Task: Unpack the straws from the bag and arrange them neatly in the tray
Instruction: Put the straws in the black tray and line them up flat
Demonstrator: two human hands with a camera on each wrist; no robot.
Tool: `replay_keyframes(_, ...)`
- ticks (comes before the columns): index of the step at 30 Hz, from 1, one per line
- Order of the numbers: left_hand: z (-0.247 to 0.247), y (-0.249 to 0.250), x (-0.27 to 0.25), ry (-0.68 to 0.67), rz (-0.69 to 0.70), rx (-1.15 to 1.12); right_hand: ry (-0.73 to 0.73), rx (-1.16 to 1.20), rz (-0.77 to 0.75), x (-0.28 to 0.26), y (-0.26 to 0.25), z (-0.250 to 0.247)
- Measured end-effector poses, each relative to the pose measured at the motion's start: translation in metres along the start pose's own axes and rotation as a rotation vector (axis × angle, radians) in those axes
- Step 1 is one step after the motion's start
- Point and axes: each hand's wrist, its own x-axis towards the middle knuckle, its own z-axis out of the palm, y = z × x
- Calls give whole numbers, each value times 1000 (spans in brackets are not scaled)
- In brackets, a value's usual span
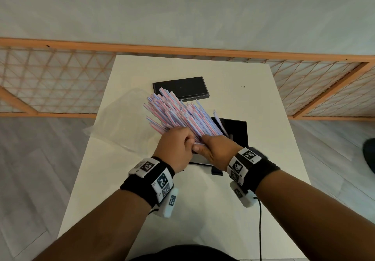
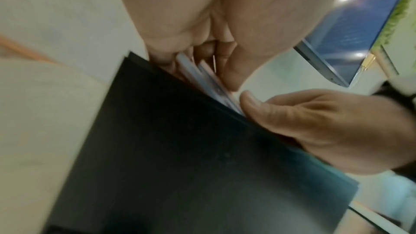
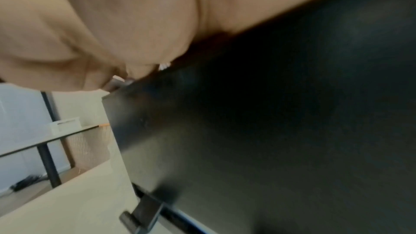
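Note:
A thick bundle of pink-and-blue striped straws (image 1: 178, 110) fans out up and to the left above the white table (image 1: 263, 102). Both hands hold its near end: my left hand (image 1: 187, 140) curls around it from the left, and my right hand (image 1: 204, 144) grips it from the right. Directly under the hands stands the black tray (image 1: 237, 130), with a few straws (image 1: 220, 123) leaning inside it. The left wrist view shows straw ends (image 2: 211, 84) against the tray's dark wall (image 2: 180, 149). The clear plastic bag (image 1: 119, 124) lies flat at the table's left.
A flat black lid (image 1: 186, 87) lies behind the straws. A small black piece (image 1: 216, 172) sits at the tray's near corner. An orange wooden lattice partition (image 1: 60, 82) runs behind the table. A black cable (image 1: 260, 220) hangs from my right wrist.

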Motion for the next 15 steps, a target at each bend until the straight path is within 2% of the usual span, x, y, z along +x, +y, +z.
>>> replay_keyframes(2, -6, -4, -2, 54, 75, 80, 49, -1, 28, -5, -1, -8)
replay_keyframes(5, -21, -5, -8, 218, 101, 112, 229, 14, 175, -9, 10, -25)
replay_keyframes(7, -29, -5, -12, 364, 26, 28, 328, 3, 313, -7, 23, -35)
replay_keyframes(9, -35, -8, -11, 467, -124, -56, 379, -19, 380, -1, 28, -42)
replay_keyframes(11, -36, -12, -11, 497, -243, -84, 384, -19, 370, 7, 26, -44)
replay_keyframes(12, -36, -12, -12, 500, -238, -82, 368, -14, 358, 11, 22, -46)
replay_keyframes(15, -29, -8, -16, 402, -73, -142, 340, 2, 349, 21, 16, -46)
